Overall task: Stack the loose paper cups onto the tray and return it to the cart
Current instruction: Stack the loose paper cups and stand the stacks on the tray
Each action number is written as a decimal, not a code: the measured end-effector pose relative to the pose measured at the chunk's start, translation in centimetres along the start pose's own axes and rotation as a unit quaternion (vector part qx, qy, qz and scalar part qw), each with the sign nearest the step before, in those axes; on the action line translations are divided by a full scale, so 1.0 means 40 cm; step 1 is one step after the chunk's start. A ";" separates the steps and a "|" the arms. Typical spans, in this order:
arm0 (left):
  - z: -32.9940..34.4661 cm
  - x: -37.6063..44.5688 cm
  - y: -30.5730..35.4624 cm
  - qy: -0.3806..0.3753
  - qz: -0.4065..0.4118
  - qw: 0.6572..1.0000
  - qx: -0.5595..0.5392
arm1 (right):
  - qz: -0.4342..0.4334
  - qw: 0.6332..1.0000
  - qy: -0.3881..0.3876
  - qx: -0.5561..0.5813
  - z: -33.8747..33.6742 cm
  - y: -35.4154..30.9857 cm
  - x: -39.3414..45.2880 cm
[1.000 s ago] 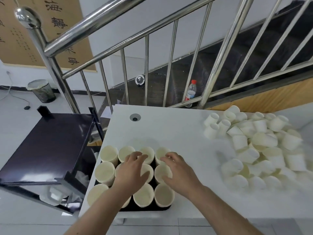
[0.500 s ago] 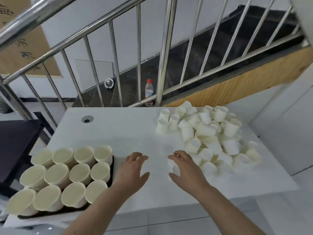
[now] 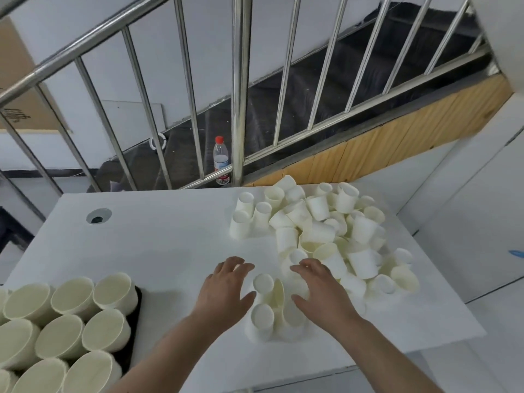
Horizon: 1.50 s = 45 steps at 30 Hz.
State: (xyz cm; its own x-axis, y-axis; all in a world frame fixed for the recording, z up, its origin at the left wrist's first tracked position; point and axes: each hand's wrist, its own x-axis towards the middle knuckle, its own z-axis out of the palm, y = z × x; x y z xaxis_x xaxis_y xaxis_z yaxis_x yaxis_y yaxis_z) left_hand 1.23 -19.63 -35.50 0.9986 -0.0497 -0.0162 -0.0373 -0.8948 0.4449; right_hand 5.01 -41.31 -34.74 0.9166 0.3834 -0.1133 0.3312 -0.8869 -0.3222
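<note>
Hands over the near edge of the heap, palms down. Left hand (image 3: 226,290) with fingers straight and spread, thumb out beside a small upended cup; holding nothing. Right hand (image 3: 319,290) likewise flat and fanned, fingertips over the nearest loose cups, gripping none of them (actual contact with the cups beneath not clear).

Loose pale cream paper cups (image 3: 320,236) piled in a jumble on the right half of the white rectangular tabletop (image 3: 170,245), some upright, some on their sides, some bottom-up. Between the two hands, a small cluster of the same cups, two of them bottom-up.

Black flat tray (image 3: 133,333) at lower left on the tabletop, well apart from the heap, only its right edge visible. Filled with upright cream paper cup stacks (image 3: 85,316) set close together in rows, mouths up.

Round cable hole (image 3: 98,216) near the tabletop's far left corner. Shiny steel stair railing (image 3: 241,89) behind the tabletop, and beyond its bars a clear plastic water bottle with a red cap (image 3: 221,158) standing on the dark stairs.
</note>
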 end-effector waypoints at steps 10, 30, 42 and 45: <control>0.021 0.239 0.012 -0.014 0.038 0.999 -0.009 | 0.058 0.998 -0.001 -0.035 -0.067 0.131 0.215; 0.071 0.322 0.010 -0.003 -0.010 0.999 -0.030 | 0.043 0.994 -0.024 -0.098 -0.029 0.240 0.431; 0.059 0.377 0.085 0.028 -0.039 0.971 -0.233 | -0.052 0.981 -0.017 0.184 -0.045 0.127 0.361; 0.060 0.373 0.095 0.019 -0.041 0.970 -0.237 | -0.068 0.979 -0.014 0.192 -0.044 0.124 0.345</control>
State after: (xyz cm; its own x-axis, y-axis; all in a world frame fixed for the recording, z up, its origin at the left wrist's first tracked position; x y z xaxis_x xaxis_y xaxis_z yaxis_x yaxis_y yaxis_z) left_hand 15.89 -24.85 -36.20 0.9985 0.0367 -0.0397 0.0537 -0.5902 0.8055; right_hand 19.71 -40.85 -36.22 0.8622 0.5019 -0.0686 0.3356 -0.6674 -0.6648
